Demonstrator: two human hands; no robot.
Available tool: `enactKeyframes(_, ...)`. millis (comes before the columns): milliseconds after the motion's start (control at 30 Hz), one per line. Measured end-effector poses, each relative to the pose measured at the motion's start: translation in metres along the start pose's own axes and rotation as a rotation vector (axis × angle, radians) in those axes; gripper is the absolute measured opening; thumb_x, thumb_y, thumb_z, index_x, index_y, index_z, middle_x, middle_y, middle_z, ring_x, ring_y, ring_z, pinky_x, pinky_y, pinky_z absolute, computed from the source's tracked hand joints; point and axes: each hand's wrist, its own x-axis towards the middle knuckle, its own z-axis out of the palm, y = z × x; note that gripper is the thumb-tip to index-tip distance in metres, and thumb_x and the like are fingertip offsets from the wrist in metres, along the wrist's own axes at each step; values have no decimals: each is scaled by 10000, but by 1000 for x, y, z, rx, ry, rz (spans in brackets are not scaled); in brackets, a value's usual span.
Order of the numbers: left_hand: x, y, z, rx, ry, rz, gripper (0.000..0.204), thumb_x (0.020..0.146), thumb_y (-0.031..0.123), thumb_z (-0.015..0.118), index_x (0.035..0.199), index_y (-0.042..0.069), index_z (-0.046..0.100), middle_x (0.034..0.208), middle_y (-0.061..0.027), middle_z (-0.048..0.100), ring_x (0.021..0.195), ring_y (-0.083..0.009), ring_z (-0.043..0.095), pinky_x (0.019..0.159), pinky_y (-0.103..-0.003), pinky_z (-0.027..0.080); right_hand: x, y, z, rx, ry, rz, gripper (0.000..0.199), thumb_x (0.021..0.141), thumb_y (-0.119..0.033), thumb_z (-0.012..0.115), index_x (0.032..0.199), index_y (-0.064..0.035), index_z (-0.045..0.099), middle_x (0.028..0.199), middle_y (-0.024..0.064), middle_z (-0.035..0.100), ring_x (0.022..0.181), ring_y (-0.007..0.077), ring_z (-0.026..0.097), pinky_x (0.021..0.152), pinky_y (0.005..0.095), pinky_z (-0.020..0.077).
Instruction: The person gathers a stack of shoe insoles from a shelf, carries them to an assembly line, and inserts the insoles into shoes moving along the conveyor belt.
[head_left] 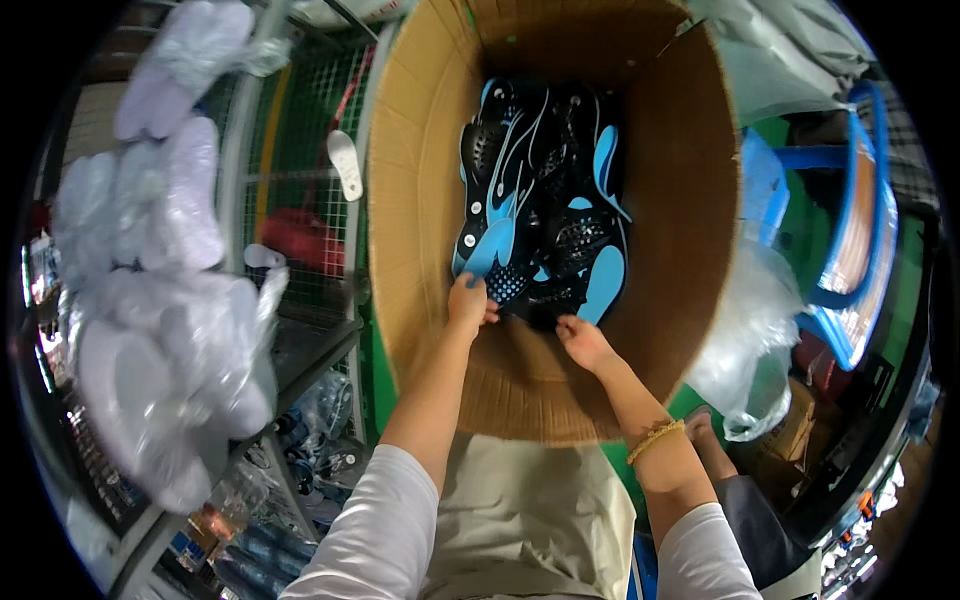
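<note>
Inside a deep brown cardboard box [675, 225] lies a layer of black-and-blue shoes [550, 165] with perforated tops and light blue soles. My left hand [468, 303] reaches over the near wall, its fingers closed at the end of a blue-soled shoe [492, 248]. Just right of it, my right hand [585, 340] has its fingertips bent together on the dark near edge of a perforated shoe [560, 292]. Shadow and the black material partly hide what the right fingertips grip.
Plastic-wrapped pale soles [165, 340] pile up on a metal rack at left. One white sole [344, 165] hangs by the mesh. At right are clear plastic bags [750, 350] and a blue-framed rack [850, 220]. Another person's leg [710, 450] shows at lower right.
</note>
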Motion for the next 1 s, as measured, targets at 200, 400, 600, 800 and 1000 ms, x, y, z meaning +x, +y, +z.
enactKeyframes(200,120,17,25,-330,-26,-130,651,841,559,386,1374,285,133,932,-115,594,841,-231,571,673,-431,405,146,-34,46,264,181,-29,544,795,-134,555,1286,-90,327,931,209,590,828,339,584,726,376,447)
enactKeyframes(400,170,-31,9,-660,-44,-20,558,752,231,673,1175,35,366,1157,-176,464,1023,-252,497,860,-394,396,187,-37,79,302,408,-250,597,764,-37,478,1313,-149,272,1002,249,551,892,399,543,787,416,422)
enactKeyframes(600,63,-20,36,-700,164,349,677,703,-75,570,1287,65,259,1148,-169,490,973,-217,519,801,-301,429,91,-6,31,630,307,-116,617,766,1,510,1311,-95,237,923,149,610,802,209,593,691,301,463)
enactKeyframes(800,-27,-26,-26,-289,-191,570,514,729,-70,510,1190,65,328,1065,-85,433,984,-161,502,801,-287,424,-62,-78,-77,889,-25,121,417,753,30,532,1150,-48,430,751,49,577,585,99,567,449,215,454)
enactKeyframes(1000,-132,-13,-76,-113,-986,650,747,741,80,648,1314,40,170,1253,-93,358,1140,-172,391,952,-298,310,-122,-125,-120,1471,-563,494,264,749,-27,482,999,54,501,723,145,574,450,189,546,411,261,478)
